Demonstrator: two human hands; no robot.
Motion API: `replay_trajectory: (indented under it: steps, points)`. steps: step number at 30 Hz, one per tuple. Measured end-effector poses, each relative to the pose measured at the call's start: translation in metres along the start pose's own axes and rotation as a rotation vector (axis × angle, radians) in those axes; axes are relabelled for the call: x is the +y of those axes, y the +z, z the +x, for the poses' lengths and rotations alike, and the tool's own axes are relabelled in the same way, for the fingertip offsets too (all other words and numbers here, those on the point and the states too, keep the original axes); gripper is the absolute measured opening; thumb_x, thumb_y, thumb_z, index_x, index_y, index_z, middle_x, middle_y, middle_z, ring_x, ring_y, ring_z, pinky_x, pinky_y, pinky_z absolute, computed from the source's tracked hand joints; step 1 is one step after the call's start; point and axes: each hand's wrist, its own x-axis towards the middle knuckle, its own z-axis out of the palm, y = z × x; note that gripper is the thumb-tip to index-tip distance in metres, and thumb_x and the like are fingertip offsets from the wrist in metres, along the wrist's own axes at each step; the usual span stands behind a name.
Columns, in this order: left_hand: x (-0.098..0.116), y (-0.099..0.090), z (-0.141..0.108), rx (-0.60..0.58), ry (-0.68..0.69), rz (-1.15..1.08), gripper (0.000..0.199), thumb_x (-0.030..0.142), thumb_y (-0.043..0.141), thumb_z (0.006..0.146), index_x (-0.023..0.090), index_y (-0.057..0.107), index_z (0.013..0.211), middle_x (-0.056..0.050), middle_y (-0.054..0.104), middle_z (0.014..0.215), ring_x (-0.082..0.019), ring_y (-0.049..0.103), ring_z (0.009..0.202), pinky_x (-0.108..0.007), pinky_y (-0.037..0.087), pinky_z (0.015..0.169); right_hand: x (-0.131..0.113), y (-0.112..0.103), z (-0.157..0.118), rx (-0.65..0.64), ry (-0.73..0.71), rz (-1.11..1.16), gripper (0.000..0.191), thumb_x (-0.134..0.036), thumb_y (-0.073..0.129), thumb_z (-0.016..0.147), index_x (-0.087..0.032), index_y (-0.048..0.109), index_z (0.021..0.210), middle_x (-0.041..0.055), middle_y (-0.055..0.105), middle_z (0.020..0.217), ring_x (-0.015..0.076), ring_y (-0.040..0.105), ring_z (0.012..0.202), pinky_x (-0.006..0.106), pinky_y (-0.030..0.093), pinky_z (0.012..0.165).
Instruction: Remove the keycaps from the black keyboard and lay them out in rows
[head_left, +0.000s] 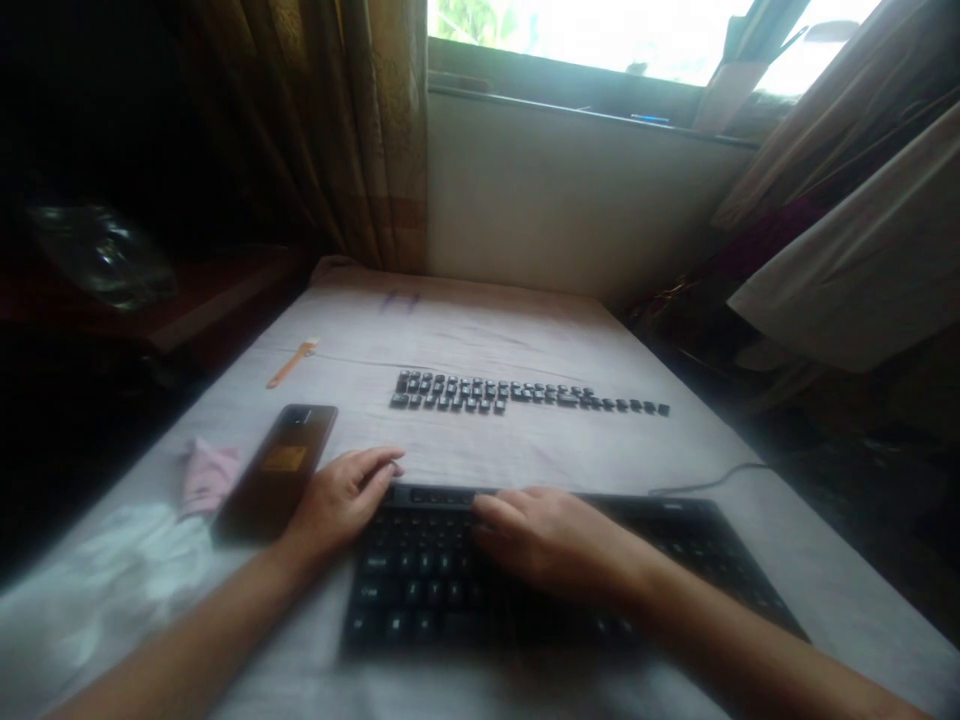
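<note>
Keyboard [450, 600], blk., 1 pc.: near part of table [645, 640], long axis left–right. R. hand [532, 535]: over far-ctr. keys, nearer mid-length; fingers curled, grip contents hidden, can't tell. L. hand [349, 495]: at far-left corner, thumb & fingers close tog.; whether gripping anything, can't tell. Loose keycaps [517, 394], in rows: far of both hands. Smartphone [276, 475]: just left of L. hand.
</note>
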Motion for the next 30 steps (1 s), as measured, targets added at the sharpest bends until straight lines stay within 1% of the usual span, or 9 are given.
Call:
replay_trajectory:
  steps: [5,7,9,11,13,15,18,22,30]
  points:
    - [0.0,0.0,-0.001,-0.006,0.003,0.002,0.031,0.036,0.049,0.09,0.022,0.072,0.105,-0.004,0.078,0.093,-0.022,0.074,0.088,-0.036,0.058,0.084,0.01,0.003,-0.005,0.083,-0.149,-0.07,0.021,-0.01,0.047,0.096,-0.015,0.064,0.085,0.0064,0.068,0.08,0.0156,0.06,0.063,0.026,0.044,0.052]
    - [0.0,0.0,0.0,-0.007,0.007,0.001,0.031,0.037,0.049,0.089,0.022,0.071,0.105,-0.004,0.078,0.091,-0.021,0.074,0.087,-0.036,0.058,0.084,0.016,0.004,-0.01,0.172,-0.111,-0.015,0.021,-0.009,0.045,0.096,-0.014,0.065,0.093,0.0092,0.071,0.088,0.017,0.064,0.069,0.028,0.05,0.057]
    - [0.0,-0.001,0.0,-0.008,0.007,0.001,0.03,0.037,0.049,0.089,0.023,0.071,0.104,-0.003,0.078,0.091,-0.021,0.074,0.087,-0.035,0.058,0.084,0.021,0.005,-0.017,0.301,0.064,0.141,0.017,-0.014,0.048,0.095,-0.017,0.064,0.096,0.0089,0.072,0.089,0.0171,0.067,0.072,0.028,0.054,0.061]
    - [0.001,-0.001,0.001,-0.009,0.001,0.002,0.031,0.038,0.05,0.089,0.023,0.071,0.104,-0.003,0.078,0.091,-0.022,0.074,0.088,-0.036,0.058,0.084,0.024,0.003,-0.025,0.449,0.352,0.384,0.008,-0.023,0.056,0.092,-0.019,0.062,0.094,0.0057,0.072,0.081,0.0166,0.068,0.069,0.028,0.056,0.061]
    - [0.001,-0.001,0.002,-0.013,-0.006,0.002,0.032,0.04,0.05,0.088,0.022,0.071,0.105,-0.004,0.078,0.092,-0.023,0.074,0.089,-0.037,0.058,0.085,0.025,0.001,-0.032,0.579,0.644,0.684,0.016,-0.032,0.066,0.085,-0.021,0.06,0.095,0.0022,0.069,0.074,0.0166,0.067,0.065,0.028,0.057,0.059]
    - [0.001,-0.001,0.002,-0.023,-0.015,0.001,0.034,0.042,0.051,0.088,0.022,0.071,0.105,-0.004,0.079,0.093,-0.023,0.074,0.089,-0.037,0.058,0.085,0.025,-0.001,-0.037,0.633,0.841,0.955,0.025,-0.038,0.073,0.078,-0.021,0.06,0.092,0.0001,0.067,0.071,0.0164,0.067,0.062,0.028,0.057,0.056]
    - [0.0,-0.001,0.002,-0.035,-0.037,-0.002,0.036,0.046,0.051,0.087,0.023,0.071,0.106,-0.003,0.079,0.091,-0.024,0.074,0.087,-0.036,0.058,0.085,0.024,0.0,-0.042,0.582,0.965,1.174,0.029,-0.044,0.075,0.073,-0.019,0.062,0.079,-0.0007,0.065,0.065,0.0143,0.064,0.057,0.027,0.056,0.055]
    - [-0.003,-0.001,0.002,-0.043,-0.053,0.004,0.037,0.05,0.051,0.087,0.025,0.071,0.106,-0.003,0.079,0.091,-0.024,0.074,0.088,-0.036,0.058,0.084,0.024,0.006,-0.047,0.471,0.988,1.292,0.034,-0.05,0.07,0.078,-0.017,0.066,0.078,0.0024,0.069,0.068,0.0146,0.066,0.062,0.028,0.058,0.06]
    - [-0.007,-0.001,0.003,-0.058,-0.098,0.048,0.04,0.056,0.052,0.085,0.028,0.072,0.106,-0.001,0.08,0.093,-0.025,0.075,0.087,-0.036,0.058,0.085,0.024,0.016,-0.054,0.428,0.963,1.295,0.019,-0.035,0.071,0.076,-0.018,0.068,0.085,0.0023,0.072,0.075,0.0146,0.067,0.065,0.023,0.054,0.055]
